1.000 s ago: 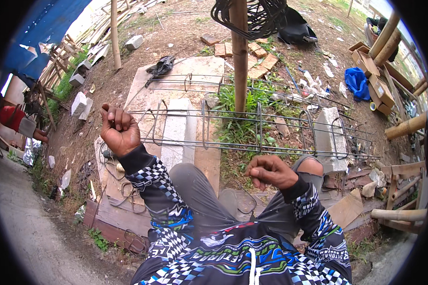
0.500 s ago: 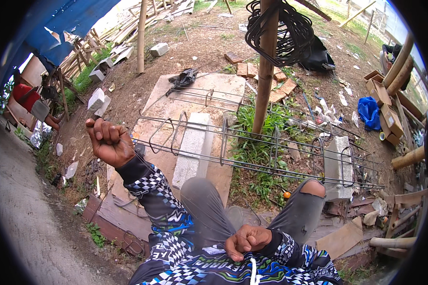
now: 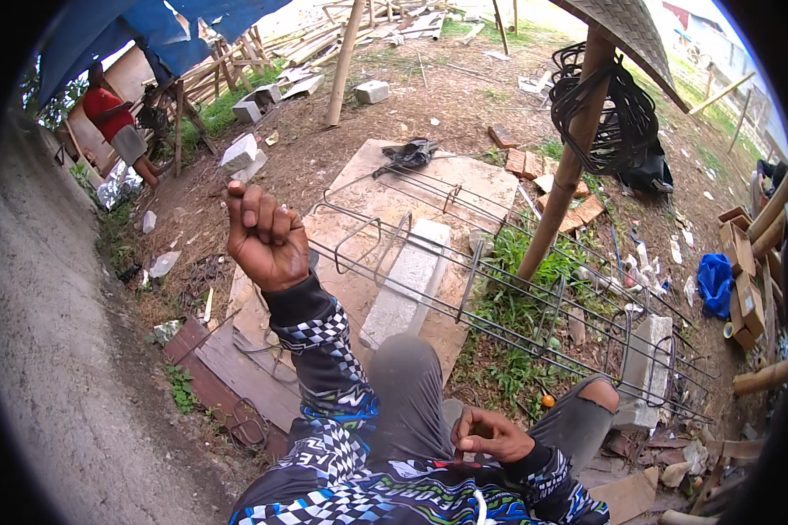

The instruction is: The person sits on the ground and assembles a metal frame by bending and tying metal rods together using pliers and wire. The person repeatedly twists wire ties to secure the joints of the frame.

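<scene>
My left hand (image 3: 270,243) is raised at the left, its fingers curled in, beside the near left end of a steel rebar cage (image 3: 470,280). Whatever those fingers hold, if anything, is too fine to make out. Low over my lap, my right hand (image 3: 495,435) has thumb and forefinger brought together in a pinch; a small dark sliver may show below the fingertips. The cage, made of long bars with bent stirrups, lies across one pale concrete block (image 3: 416,276) at its left and another block (image 3: 646,363) at its right.
A plywood sheet (image 3: 477,171) lies under the cage's left part. A bamboo post (image 3: 562,188) stands up through the cage, hung with coiled black wire (image 3: 630,127). A person in red (image 3: 107,114) is at the far left. Cardboard boxes (image 3: 746,306) stand at the right.
My view has turned, so the scene sits further right in the picture. My left hand stays raised with fingers curled. My right hand has tilted, its thumb and forefinger now pinched downward.
</scene>
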